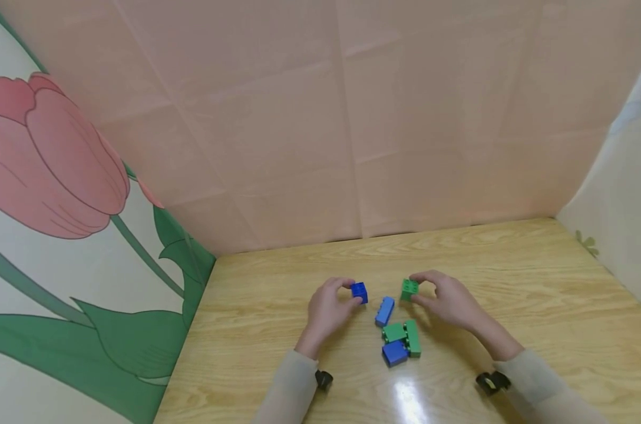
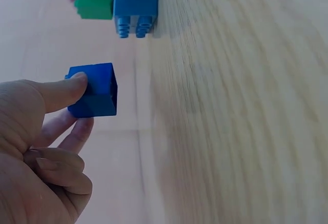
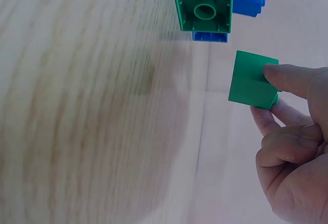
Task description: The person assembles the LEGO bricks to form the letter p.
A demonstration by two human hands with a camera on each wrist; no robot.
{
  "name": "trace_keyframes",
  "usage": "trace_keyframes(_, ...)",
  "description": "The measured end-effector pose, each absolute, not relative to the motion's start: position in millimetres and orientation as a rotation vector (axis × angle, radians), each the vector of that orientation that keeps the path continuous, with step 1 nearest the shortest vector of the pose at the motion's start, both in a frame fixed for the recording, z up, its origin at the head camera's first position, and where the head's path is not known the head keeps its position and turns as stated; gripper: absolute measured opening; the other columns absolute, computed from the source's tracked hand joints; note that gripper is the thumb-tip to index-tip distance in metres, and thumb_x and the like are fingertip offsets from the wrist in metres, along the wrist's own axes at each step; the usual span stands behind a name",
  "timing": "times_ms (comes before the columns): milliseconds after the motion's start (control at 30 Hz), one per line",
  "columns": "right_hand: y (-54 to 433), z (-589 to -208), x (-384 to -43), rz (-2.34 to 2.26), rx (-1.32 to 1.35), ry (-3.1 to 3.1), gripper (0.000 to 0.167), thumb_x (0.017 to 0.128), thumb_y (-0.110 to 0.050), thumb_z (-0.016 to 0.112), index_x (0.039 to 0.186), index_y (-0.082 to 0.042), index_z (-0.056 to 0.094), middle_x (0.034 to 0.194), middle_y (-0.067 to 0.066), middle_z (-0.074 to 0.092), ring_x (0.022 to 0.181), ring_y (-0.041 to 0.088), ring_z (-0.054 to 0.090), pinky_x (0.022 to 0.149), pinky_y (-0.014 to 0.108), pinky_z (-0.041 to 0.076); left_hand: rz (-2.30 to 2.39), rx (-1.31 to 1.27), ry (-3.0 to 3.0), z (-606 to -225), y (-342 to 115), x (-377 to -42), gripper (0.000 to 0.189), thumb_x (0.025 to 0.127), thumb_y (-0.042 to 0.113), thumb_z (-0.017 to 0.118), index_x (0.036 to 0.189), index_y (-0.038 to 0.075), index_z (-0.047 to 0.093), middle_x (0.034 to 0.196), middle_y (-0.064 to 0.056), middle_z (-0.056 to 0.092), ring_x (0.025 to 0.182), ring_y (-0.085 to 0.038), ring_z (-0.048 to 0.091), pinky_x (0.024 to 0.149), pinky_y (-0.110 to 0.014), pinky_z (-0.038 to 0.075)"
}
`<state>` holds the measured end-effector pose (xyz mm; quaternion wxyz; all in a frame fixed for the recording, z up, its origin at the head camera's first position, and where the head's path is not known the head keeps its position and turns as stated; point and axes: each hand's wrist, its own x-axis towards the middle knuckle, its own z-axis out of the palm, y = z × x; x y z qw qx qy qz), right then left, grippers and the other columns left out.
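The left grip (image 1: pixel 327 308) is closed in a pinch on a dark blue block (image 1: pixel 359 292), the right grip (image 1: pixel 450 299) on a green block (image 1: pixel 409 290), and the two blocks are held apart, left and right. Between them, slightly to the near side, a light blue brick (image 1: pixel 385 311) is set on the table (image 1: pixel 267 294), its long axis slanted away rightward; neither grip is clearly nearer to it.

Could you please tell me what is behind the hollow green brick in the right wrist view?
An edge of a blue brick peeks out below the green brick in that picture. The rest of it, and anything else directly behind, is covered there and cannot be seen.
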<state>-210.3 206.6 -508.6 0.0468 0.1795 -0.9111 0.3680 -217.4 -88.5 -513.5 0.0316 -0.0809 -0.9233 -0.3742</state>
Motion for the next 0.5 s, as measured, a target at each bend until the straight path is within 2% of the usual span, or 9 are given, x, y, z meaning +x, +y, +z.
trace_keyframes(333,207.4,-508.1,-213.7,1.114,0.549,-2.780,0.042,0.096,-0.020,0.077,0.133,-0.004,0.066,0.132,0.018,0.066,0.121,0.045,0.061,0.090,0.059,0.055,-1.146,-0.253,-2.828,-518.1,-73.7,-238.4,0.035,0.093,0.037,0.080,0.126,0.027,0.072,0.121,0.011,0.068,0.122,-0.021,0.062,0.104,-0.047,0.047)
trace_keyframes(500,209.0,-507.8,-214.5,1.111,0.556,-2.784,0.043,0.096,-0.020,0.076,0.134,-0.003,0.066,0.133,0.018,0.065,0.121,0.045,0.061,0.090,0.059,0.055,-1.165,-0.267,-2.804,-522.8,-66.5,-247.4,0.035,0.093,0.036,0.081,0.126,0.025,0.073,0.120,0.010,0.069,0.122,-0.023,0.062,0.104,-0.047,0.047)
